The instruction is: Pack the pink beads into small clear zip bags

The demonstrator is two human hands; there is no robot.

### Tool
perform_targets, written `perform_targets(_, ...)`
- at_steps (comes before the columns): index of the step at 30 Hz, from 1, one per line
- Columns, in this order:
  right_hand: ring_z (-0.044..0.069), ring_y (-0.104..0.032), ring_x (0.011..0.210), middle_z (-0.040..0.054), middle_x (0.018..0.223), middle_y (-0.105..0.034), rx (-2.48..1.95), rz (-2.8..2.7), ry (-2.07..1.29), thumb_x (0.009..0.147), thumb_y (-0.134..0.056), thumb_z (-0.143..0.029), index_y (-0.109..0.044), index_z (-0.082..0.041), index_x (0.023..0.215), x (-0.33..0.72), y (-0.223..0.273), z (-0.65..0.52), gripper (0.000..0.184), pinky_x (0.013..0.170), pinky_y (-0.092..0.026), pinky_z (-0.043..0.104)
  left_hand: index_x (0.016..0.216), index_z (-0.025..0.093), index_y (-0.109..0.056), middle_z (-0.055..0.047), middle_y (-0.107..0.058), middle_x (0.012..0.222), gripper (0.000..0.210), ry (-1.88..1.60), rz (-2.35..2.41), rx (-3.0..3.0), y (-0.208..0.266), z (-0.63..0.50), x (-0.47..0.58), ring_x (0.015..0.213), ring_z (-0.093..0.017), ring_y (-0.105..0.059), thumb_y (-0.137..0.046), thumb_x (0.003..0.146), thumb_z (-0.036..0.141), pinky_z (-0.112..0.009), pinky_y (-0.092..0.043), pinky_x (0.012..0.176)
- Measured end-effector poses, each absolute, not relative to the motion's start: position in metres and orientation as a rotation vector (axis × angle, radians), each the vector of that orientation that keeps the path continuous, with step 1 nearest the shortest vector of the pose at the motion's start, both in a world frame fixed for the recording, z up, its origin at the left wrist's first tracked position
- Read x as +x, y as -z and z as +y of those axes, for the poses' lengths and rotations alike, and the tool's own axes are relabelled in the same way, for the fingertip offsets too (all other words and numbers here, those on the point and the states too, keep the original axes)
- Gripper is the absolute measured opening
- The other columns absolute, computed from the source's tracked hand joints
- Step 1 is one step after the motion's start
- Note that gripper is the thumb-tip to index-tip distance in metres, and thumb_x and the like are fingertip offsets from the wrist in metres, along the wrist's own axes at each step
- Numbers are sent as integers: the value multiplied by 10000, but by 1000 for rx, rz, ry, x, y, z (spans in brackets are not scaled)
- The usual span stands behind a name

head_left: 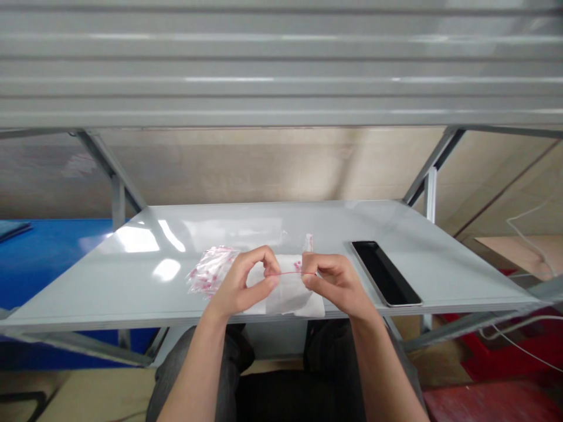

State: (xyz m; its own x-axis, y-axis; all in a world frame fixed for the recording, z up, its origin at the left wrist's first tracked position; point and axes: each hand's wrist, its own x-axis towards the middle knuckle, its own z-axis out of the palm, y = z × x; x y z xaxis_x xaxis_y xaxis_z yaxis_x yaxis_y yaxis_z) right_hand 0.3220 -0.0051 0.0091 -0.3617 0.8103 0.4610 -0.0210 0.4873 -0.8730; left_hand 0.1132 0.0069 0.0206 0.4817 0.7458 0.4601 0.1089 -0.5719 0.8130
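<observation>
Over the white sheet (pixel 288 302), my left hand (pixel 237 288) and right hand (pixel 343 288) pinch one red thread (pixel 289 273), stretched between them. Left of the sheet, clear plastic (pixel 212 271), pink-marked; right of it, a flat black slab (pixel 386 274).

The person's left hand (pixel 237 287) and right hand (pixel 347 284) are bare, as are the left forearm (pixel 202 363) and right forearm (pixel 380 363), both slim at the wrist and broadening evenly toward the elbow. Below the near edge of the table (pixel 92 293) show charcoal-grey trousers (pixel 173 356), their cloth matte and slightly mottled, like faded denim. Between the trouser legs is a black area (pixel 299 398); whether it is clothing or a seat cannot be told.
</observation>
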Motion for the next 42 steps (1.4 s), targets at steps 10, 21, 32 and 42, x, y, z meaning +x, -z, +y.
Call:
perform_targets(10, 116, -410, 587, -27, 597, -465, -689, -1875, -925, 847, -575, -244, -514, -190, 633, 317, -14, -9, 230, 584, -359, 252, 671, 190, -546, 10, -557, 659, 126, -1010, 780, 2134, -27, -3, 130, 628, -129, -515, -546, 794, 168, -257, -412, 627)
perform_targets(21, 120, -435, 602, -16, 615, -498, -706, -1887, -928, 868, -584, -246, -549, -184, 630, 324, -19, -9, 248, 587, -360, 257, 602, 189, -619, 3, -619, 614, 222, -1083, 939, 2124, -30, -1, 115, 588, -132, -551, -695, 793, 274, -261, -424, 601)
perform_targets(32, 158, -578, 670, 37, 681, -697, -774, -1975, -710, 877, -617, -208, -732, -190, 751, 320, -18, -6, 171, 656, -440, 291, 611, 189, -654, 24, -592, 574, 186, -1238, 1045, 2236, -31, 0, 106, 591, -128, -544, -729, 780, 209, -268, -414, 612)
perform_targets(42, 128, -557, 647, 8, 694, -652, -897, -2134, -553, 821, -620, -66, -692, -182, 733, 292, -35, 10, 164, 657, -421, 246, 606, 201, -683, 12, -606, 554, 199, -1366, 1163, 2359, -25, 2, 102, 584, -147, -544, -721, 797, 239, -306, -410, 631)
